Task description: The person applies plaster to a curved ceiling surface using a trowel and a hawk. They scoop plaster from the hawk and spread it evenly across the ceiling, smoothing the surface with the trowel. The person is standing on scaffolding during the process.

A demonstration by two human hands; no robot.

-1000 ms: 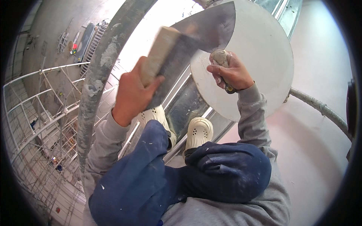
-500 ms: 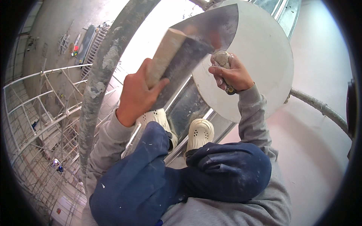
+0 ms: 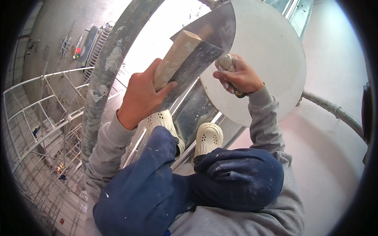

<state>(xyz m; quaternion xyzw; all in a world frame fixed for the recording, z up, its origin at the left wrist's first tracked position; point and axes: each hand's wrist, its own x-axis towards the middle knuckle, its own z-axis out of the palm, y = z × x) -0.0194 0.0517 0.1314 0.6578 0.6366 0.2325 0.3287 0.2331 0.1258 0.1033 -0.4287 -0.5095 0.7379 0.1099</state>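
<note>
My left hand (image 3: 141,94) is closed around the long beige back of a wide plastering knife (image 3: 177,59), whose grey metal blade slants up and to the right. My right hand (image 3: 247,76) grips the plaster-crusted handle of a trowel (image 3: 214,27). That trowel's broad, smeared metal blade reaches up and leftward. The plastering knife's blade overlaps the trowel blade near its base; whether the edges touch, I cannot tell. Both tools are held in the air above my shoes, beside a large round pale surface (image 3: 267,55).
A thick plaster-spattered pipe (image 3: 104,78) curves past my left arm. Far below lie white scaffolding (image 3: 47,106) and a ladder (image 3: 98,49) on the floor. Another pipe (image 3: 334,108) runs off at the right. My pale clogs (image 3: 208,137) stand on a narrow dark platform (image 3: 197,106).
The trowel in my right hand has moved left and slightly up. The plastering knife in my left hand has shifted a little to the right, while my legs stay in place.
</note>
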